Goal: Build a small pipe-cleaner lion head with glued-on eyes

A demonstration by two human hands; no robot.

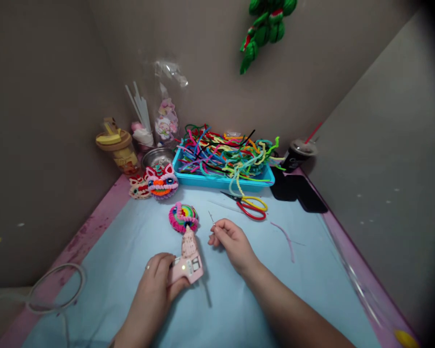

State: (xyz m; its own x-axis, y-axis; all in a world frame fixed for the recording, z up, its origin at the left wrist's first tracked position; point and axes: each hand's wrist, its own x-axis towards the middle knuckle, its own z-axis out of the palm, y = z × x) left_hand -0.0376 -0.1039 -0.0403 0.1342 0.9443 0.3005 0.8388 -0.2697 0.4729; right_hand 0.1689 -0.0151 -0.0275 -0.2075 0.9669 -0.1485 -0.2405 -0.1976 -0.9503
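My left hand (152, 282) is wrapped round the handle of a pale pink hot glue gun (189, 265). The gun's nozzle points away from me, at the near edge of a round, multicoloured pipe-cleaner ornament (177, 221) lying on the blue sheet; whether they touch I cannot tell. A glue stick (205, 292) pokes out of the gun's back end. Just right of the ornament, my right hand (235, 244) pinches a thin, dark, needle-like piece (210, 217) between thumb and fingers. Its tip points up and left, apart from the ornament.
Red-and-yellow-handled scissors (253, 209) lie beyond my right hand. Behind them a blue tray (221, 182) overflows with pipe cleaners. Two lion-head ornaments (162, 182) stand at back left near cups. Dark phone-like slabs (311, 194) and a drink cup (300, 153) are at right. A white cable (80, 290) loops left.
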